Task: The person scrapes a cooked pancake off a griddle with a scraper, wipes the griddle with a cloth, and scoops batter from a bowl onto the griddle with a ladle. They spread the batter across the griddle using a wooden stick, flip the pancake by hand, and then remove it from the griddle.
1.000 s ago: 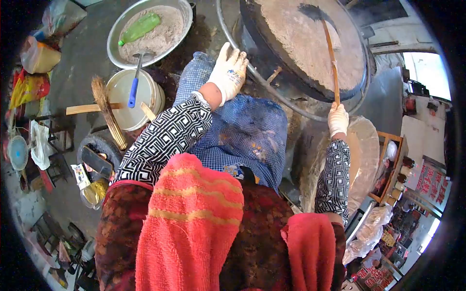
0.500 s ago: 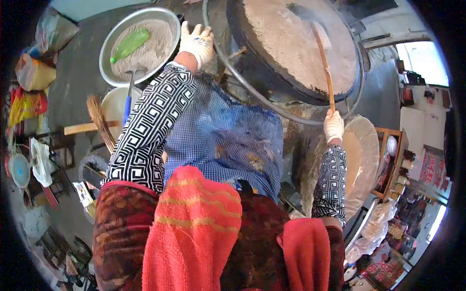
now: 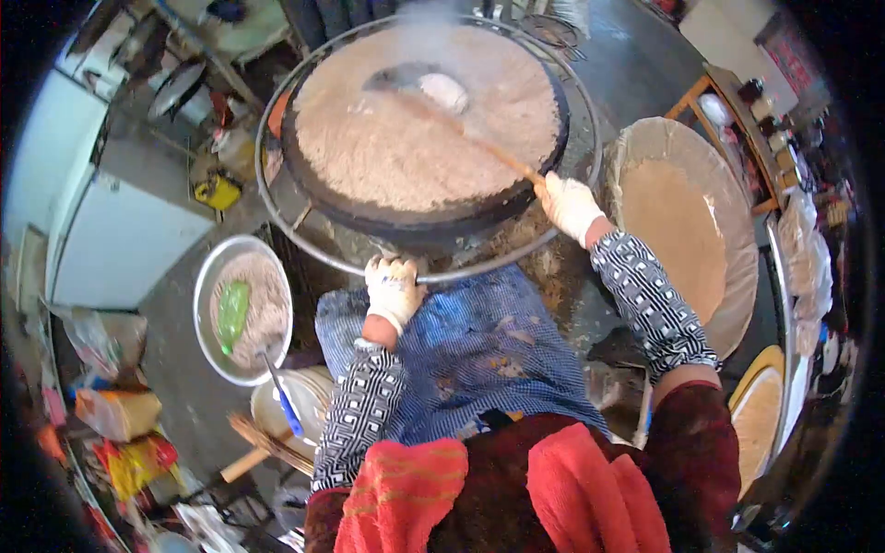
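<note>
My right hand (image 3: 569, 208), in a white work glove, is closed round the end of a long wooden handle (image 3: 505, 158). The handle reaches over a large round pan (image 3: 433, 221) of pale brown, crumbly material (image 3: 387, 138). Motion blur and steam obscure the tool's far end, near a whitish mound (image 3: 443, 93) and a dark bare patch. My left hand (image 3: 394, 289), also gloved, has its fingers curled over the metal ring (image 3: 318, 251) that runs round the pan. Just below that hand lies a blue checked apron (image 3: 470, 341).
A metal basin (image 3: 208, 341) at left holds similar meal, a green bottle-like scoop and a blue-handled tool (image 3: 288, 405). Below it stand a pale bucket (image 3: 313, 392) and a brush. A plastic-lined round container (image 3: 645, 147) is at right. People's legs (image 3: 336, 17) show beyond the pan.
The view has swung so the pan is now straight ahead. My left hand has gone from spread fingers beside the basin to curled fingers on the ring. My right hand keeps the handle, now angled leftward.
</note>
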Available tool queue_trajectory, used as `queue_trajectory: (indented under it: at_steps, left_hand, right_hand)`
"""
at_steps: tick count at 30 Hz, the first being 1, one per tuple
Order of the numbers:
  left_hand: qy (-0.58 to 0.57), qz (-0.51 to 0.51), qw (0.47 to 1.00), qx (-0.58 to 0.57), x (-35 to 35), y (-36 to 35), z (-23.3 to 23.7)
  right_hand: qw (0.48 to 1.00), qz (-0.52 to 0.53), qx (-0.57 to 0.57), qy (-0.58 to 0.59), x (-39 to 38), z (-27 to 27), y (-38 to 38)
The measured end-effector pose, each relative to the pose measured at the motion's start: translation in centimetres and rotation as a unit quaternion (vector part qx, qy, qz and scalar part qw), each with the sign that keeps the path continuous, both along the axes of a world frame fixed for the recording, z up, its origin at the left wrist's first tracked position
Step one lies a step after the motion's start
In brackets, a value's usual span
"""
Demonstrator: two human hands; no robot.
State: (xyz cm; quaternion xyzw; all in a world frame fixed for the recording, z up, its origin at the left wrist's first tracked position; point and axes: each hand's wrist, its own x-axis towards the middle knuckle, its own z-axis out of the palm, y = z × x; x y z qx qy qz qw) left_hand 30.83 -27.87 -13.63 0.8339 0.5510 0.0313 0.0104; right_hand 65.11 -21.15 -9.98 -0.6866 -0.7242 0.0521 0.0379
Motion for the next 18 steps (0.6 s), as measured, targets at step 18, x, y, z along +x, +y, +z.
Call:
queue_trajectory:
  at_steps: [18]
  left_hand:
    - [0.222, -0.056, 0.97, -0.077, -15.9, 10.8, -1.7]
  right_hand:
    - [0.996, -0.067, -0.034, -0.055, 8.3, -1.7, 3.1]
